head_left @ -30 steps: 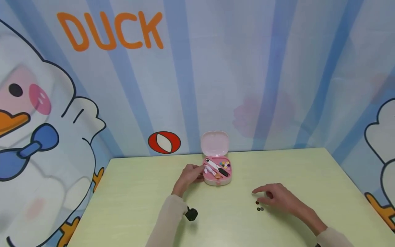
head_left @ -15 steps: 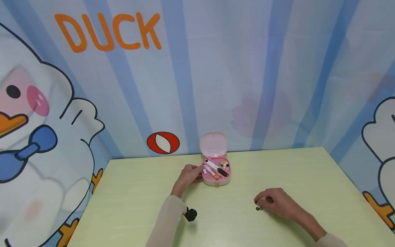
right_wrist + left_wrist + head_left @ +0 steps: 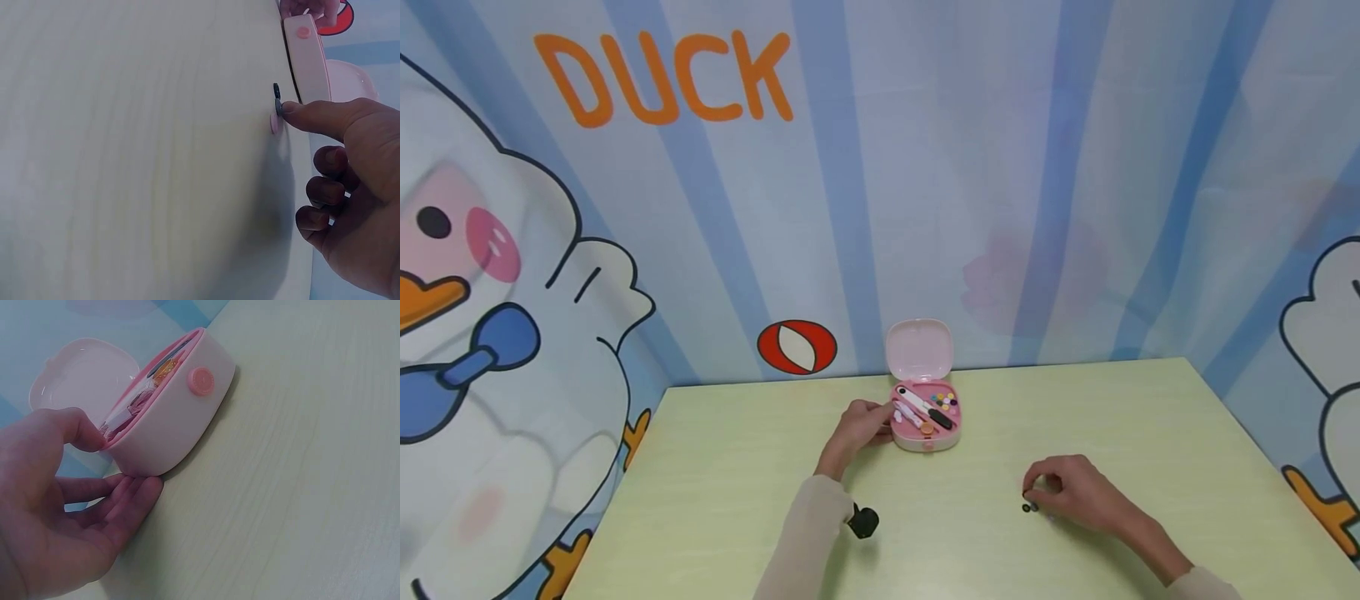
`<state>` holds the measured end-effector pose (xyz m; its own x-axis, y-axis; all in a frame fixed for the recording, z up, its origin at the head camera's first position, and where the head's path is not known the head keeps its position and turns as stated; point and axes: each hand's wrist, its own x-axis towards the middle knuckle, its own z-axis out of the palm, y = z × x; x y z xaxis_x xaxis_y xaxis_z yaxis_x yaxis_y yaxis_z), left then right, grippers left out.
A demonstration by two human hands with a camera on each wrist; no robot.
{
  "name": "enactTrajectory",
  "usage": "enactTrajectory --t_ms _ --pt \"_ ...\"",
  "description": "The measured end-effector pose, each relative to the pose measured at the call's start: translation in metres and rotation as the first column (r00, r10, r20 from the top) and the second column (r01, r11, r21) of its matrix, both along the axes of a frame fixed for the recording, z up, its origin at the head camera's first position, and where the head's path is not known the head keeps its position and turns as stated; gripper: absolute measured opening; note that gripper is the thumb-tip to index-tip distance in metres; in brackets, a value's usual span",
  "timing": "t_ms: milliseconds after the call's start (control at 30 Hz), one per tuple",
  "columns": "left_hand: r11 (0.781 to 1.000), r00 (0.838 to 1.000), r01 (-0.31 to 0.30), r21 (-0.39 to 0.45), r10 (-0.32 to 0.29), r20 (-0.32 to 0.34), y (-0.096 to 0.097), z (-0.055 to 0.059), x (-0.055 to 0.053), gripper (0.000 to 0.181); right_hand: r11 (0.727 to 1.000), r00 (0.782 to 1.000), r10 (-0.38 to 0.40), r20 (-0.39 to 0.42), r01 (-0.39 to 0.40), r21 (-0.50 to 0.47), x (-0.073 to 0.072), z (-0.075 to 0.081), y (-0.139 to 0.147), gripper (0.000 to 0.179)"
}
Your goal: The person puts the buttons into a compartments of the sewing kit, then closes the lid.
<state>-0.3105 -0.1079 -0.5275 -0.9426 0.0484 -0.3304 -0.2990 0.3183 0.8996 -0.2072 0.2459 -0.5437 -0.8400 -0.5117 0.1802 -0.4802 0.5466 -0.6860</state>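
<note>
My left hand [image 3: 859, 427] grips the left side of an open pink sewing kit [image 3: 927, 442], thumb at the rim and fingers against the outer wall. Inside the kit lie a white tool with a black handle [image 3: 927, 406], thread and several coloured buttons [image 3: 946, 400]. On the table to the right, my right hand [image 3: 1075, 492] has thumb and index finger brought together on a small dark button [image 3: 1025, 496], mostly hidden by the fingertips. Close beside them lie a black button [image 3: 277, 90], a grey button [image 3: 279, 107] right at the thumb tip, and a pink button [image 3: 274, 123].
The pale table [image 3: 737, 500] ends at a blue striped backdrop [image 3: 910, 208] with duck drawings. The kit's raised lid [image 3: 920, 350] stands close to that backdrop. A black wrist camera [image 3: 864, 522] sticks out beside the left sleeve [image 3: 808, 533].
My right hand has come down toward the buttons, and its spread thumb and index finger have closed on the dark one, then shifted slightly right. The left hand keeps its hold on the kit.
</note>
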Motion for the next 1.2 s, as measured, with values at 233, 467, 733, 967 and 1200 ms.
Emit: enactTrajectory --t_ms 233,467,733,967,1200 --pt "1.000 1.000 0.005 -0.012 -0.005 0.002 0.000 0.000 -0.001 0.048 1.000 1.000 -0.004 0.012 0.004 0.023 -0.004 0.005 -0.003 0.010" --pt "1.000 1.000 0.014 -0.009 -0.014 0.004 0.000 0.001 -0.001 0.043 0.998 0.999 0.013 0.031 -0.015 0.053 -0.011 0.009 -0.009 0.008" --pt "1.000 1.000 0.012 -0.004 -0.012 -0.001 0.000 0.001 -0.001 0.045 0.998 1.000 0.013 0.021 -0.014 0.063 -0.026 0.014 -0.019 0.009" --pt "1.000 1.000 0.020 0.006 -0.020 -0.008 0.000 0.002 0.000 0.043 0.998 0.998 0.025 0.053 -0.028 0.057 -0.040 0.022 -0.029 0.007" --pt "1.000 1.000 0.026 -0.004 -0.026 -0.007 0.000 0.000 -0.001 0.043 0.997 0.999 0.040 0.031 -0.042 0.060 -0.057 0.030 -0.038 0.007"
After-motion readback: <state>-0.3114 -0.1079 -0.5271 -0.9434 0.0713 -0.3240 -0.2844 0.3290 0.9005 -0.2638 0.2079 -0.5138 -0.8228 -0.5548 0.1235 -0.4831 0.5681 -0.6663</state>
